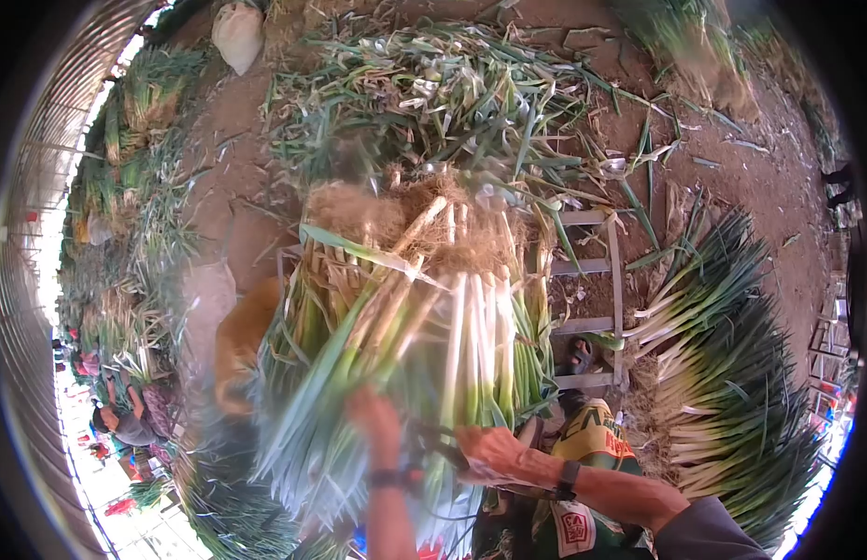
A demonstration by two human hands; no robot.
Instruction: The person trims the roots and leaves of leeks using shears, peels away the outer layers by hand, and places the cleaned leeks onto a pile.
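A large heap of green onions [480, 336] with rooty ends fills the middle, some stalks peeled white and others still in brown skins. My left hand [375, 422] is over the leafy part of the heap, smeared by motion, so its fingers cannot be read. To its right, my right hand [497, 455] is closed near the green tops, beside a blurred dark shape [438, 441]. What the fingers hold is too blurred to name. The roots [452, 238] point away from me.
Stripped leaves [424, 93] lie piled beyond the heap. A metal rack [583, 326] stands beside it. Cleaned green onions [723, 383] lie in a long row on the right. More bundles [125, 243] and a person [130, 425] are at the left.
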